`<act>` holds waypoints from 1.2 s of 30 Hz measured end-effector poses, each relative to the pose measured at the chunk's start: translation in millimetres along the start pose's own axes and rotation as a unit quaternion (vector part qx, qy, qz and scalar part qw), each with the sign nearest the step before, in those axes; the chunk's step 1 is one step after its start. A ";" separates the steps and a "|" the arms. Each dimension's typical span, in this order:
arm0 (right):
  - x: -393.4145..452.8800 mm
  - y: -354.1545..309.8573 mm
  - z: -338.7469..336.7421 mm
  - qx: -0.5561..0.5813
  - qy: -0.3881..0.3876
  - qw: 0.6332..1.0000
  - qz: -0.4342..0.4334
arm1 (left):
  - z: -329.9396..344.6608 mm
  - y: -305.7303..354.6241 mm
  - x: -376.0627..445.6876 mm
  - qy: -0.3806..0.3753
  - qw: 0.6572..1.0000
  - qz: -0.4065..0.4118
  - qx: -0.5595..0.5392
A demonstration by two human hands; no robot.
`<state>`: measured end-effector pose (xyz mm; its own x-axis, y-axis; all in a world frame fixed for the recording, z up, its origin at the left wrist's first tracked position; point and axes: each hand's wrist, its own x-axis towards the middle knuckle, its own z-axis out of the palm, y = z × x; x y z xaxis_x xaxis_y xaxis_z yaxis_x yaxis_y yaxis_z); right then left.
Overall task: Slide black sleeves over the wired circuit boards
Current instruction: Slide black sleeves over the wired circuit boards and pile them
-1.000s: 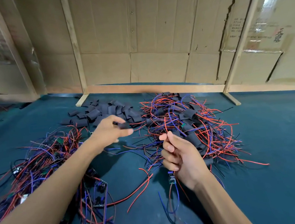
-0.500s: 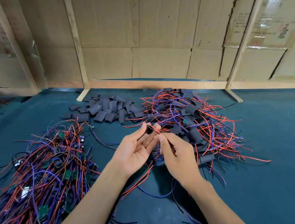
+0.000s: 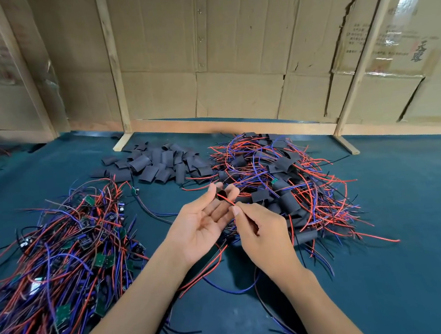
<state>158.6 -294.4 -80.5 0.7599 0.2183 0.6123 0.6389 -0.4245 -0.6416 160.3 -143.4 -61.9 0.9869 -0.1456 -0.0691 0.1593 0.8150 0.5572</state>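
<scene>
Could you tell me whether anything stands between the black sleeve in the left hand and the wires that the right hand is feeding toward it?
Nothing visible does. The left hand pinches the black sleeve at its fingertips, and the right hand holds the red wire straight at its opening. The circuit board itself is hidden.

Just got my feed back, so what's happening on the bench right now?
A person is sleeving wired boards. The left hand pinches a black sleeve at its fingertips, while the right hand feeds a red wire into it. Unsleeved boards lie heaped at left, loose sleeves behind, and finished ones at right.
</scene>
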 end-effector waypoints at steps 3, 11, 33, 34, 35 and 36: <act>0.6 2.7 0.5 -0.006 0.014 1.000 0.020 | 1.4 -1.2 -1.1 -0.032 0.997 0.019 0.071; -2.8 -3.3 2.0 0.282 0.001 0.949 0.144 | 6.0 -11.8 -3.5 -0.050 0.969 0.120 0.208; -4.8 7.4 1.8 0.152 -0.096 0.973 0.142 | -2.1 -5.5 1.8 0.058 0.970 0.159 0.172; -4.7 7.4 3.5 0.137 -0.094 0.975 0.150 | -1.9 -4.3 1.9 0.063 0.974 0.159 0.151; -4.5 7.1 4.8 0.123 -0.087 0.977 0.153 | -2.0 -3.1 1.9 0.066 0.977 0.159 0.129; -3.9 6.6 6.1 0.119 -0.076 0.978 0.157 | -1.6 -1.8 2.0 0.070 0.979 0.159 0.110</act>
<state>160.6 -292.7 -90.0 0.9204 0.2451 0.3046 0.3678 -0.2786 -0.8872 162.1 -144.3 -64.3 0.9819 0.1863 0.0327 -0.1504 0.6641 0.7323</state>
